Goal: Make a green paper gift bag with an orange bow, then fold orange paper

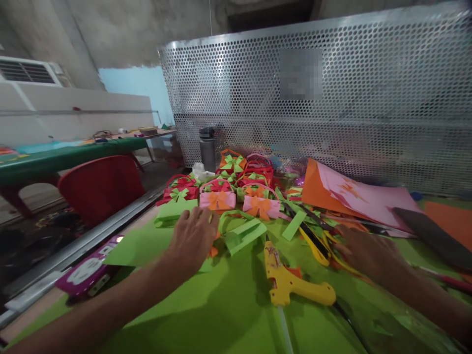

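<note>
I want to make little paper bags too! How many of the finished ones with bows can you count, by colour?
Counting only those that show clearly; the pile behind is too jumbled to be sure.
Pink bags: 2
Green bags: 1
Red bags: 2
Total: 5
The left hand rests beside the green one; the right hand lies over the paper scraps.

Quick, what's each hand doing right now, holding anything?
Left hand: open, palm down on the green paper, holding nothing.
Right hand: blurred, over the paper scraps; its grip cannot be told.
</note>
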### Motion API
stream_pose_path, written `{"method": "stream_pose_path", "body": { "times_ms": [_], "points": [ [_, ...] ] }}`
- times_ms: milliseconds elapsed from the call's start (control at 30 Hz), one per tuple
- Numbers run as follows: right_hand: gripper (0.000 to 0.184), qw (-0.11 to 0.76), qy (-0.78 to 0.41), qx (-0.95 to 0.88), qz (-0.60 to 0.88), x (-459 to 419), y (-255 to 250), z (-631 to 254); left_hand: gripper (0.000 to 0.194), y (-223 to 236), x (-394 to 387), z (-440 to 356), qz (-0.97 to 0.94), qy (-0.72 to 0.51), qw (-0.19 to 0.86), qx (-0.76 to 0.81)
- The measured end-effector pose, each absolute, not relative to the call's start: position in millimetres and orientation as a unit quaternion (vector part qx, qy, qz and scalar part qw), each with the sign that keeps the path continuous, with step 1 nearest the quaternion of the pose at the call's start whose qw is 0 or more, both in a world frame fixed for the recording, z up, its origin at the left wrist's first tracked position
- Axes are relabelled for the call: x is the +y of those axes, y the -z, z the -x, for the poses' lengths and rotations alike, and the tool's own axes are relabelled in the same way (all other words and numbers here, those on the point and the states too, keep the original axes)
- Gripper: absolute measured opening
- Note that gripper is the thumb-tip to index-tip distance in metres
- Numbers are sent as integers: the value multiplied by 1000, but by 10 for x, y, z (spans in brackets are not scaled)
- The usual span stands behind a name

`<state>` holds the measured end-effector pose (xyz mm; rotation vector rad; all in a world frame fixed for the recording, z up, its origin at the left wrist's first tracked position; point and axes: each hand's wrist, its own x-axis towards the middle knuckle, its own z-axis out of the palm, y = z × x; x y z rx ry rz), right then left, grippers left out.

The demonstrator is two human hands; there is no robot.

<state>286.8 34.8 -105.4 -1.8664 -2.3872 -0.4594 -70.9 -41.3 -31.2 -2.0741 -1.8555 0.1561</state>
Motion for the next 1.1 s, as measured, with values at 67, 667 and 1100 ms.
{"method": "stream_pose_path", "body": {
  "times_ms": [67,667,1100],
  "points": [
    [24,26,157,-779,607,357,1067,-2877,36,375,-474,576,760,-58,184,-621],
    [25,-45,151,-769,620,276,927,-2755,27,686,-423,-171,896,-12,187,-402],
    [31,22,84,-868,489,602,455,-2254,34,519,315,-102,861,6,195,-470]
  ]
}}
